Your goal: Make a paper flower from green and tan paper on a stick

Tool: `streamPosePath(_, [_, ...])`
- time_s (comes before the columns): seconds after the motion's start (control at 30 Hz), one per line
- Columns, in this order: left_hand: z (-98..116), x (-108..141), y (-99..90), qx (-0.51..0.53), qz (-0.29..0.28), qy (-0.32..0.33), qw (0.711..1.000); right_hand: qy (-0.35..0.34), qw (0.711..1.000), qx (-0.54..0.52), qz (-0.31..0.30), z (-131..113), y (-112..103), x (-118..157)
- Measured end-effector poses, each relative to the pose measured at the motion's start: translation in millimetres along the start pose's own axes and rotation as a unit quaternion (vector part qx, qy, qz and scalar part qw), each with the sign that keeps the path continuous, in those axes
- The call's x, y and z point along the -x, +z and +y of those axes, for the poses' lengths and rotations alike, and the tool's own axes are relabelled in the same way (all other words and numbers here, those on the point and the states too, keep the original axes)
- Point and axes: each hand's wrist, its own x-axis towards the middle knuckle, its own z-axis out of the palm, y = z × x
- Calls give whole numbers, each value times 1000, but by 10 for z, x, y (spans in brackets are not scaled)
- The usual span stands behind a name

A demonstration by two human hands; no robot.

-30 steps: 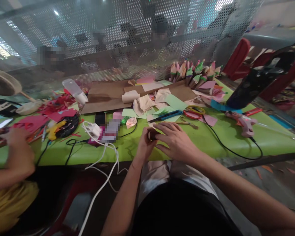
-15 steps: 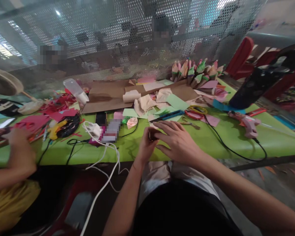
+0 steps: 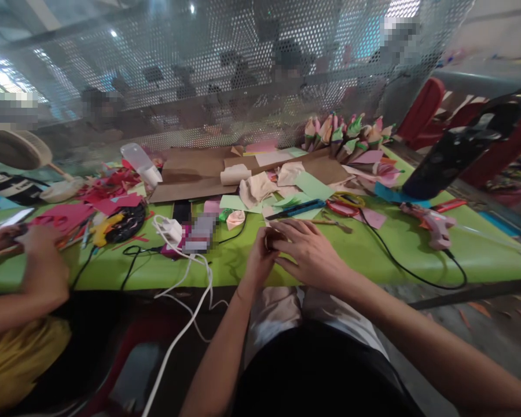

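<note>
My left hand [image 3: 259,258] is curled above the near edge of the table, its fingers wrapped round something small and dark brown that I cannot make out. Over it from the right comes my right hand [image 3: 308,249], palm down, fingers bent and their tips at the same thing; most of it is hidden. Just beyond my fingers lie a blue and black cutter [image 3: 297,209], scissors with red and yellow handles [image 3: 345,204] and a thin wooden stick [image 3: 325,221]. A crumpled pale pink paper flower with green [image 3: 235,218] sits to the left of them.
Brown paper [image 3: 191,171] and green sheets [image 3: 315,186] cover the back. Paper-wrapped cones [image 3: 351,136] stand back right, near a dark bottle [image 3: 445,165]. A pink glue gun [image 3: 434,225] trails its cord. White cables [image 3: 204,278] hang over the front edge. A co-worker's arm [image 3: 43,266] is at left.
The view has shifted slightly, so the table appears a little moved. My hands stay together in nearly the same pose, with small finger movements.
</note>
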Motion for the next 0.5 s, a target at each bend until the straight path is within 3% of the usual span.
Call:
streamPosePath(0.23, [-51, 14, -12, -4, 19, -43, 999, -2, 1000, 11, 14, 40, 18, -5])
streamPosePath(0.5, [-22, 30, -1, 9, 13, -25, 1000, -4, 1000, -3, 23, -1, 18, -2])
